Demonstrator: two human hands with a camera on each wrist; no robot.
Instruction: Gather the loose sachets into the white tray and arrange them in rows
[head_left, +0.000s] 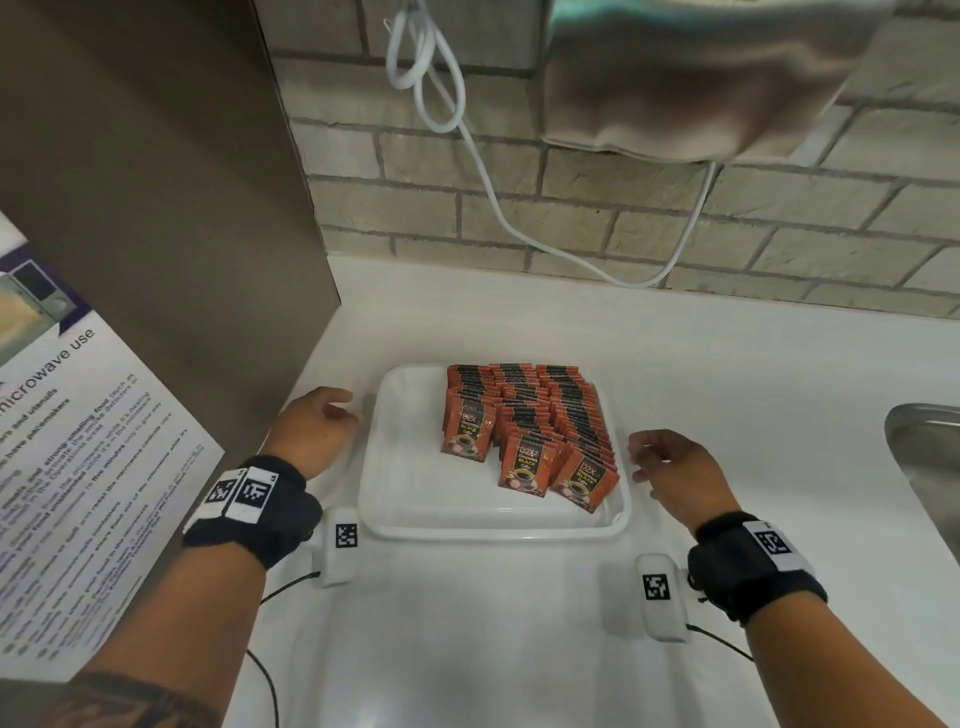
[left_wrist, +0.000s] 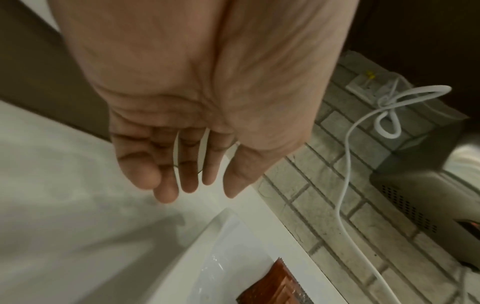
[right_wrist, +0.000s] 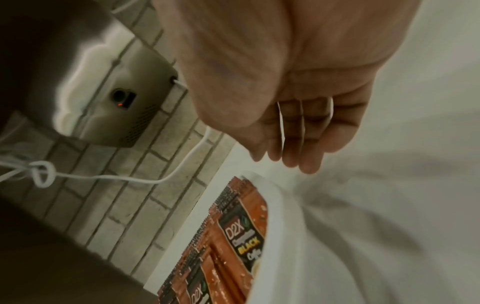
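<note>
White countertop fills lower frame. Pale brick-tile wall across the top — dark grout lines. Brown panel at upper left, a microwave-use notice below it. White cable loops down the wall. Steel sink edge at right — only partly in frame.

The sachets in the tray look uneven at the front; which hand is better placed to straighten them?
Probably the right hand. It hovers open beside the tray edge where the sachets crowd. The left hand, also open, is beside the tray's bare half, farther from them.
</note>
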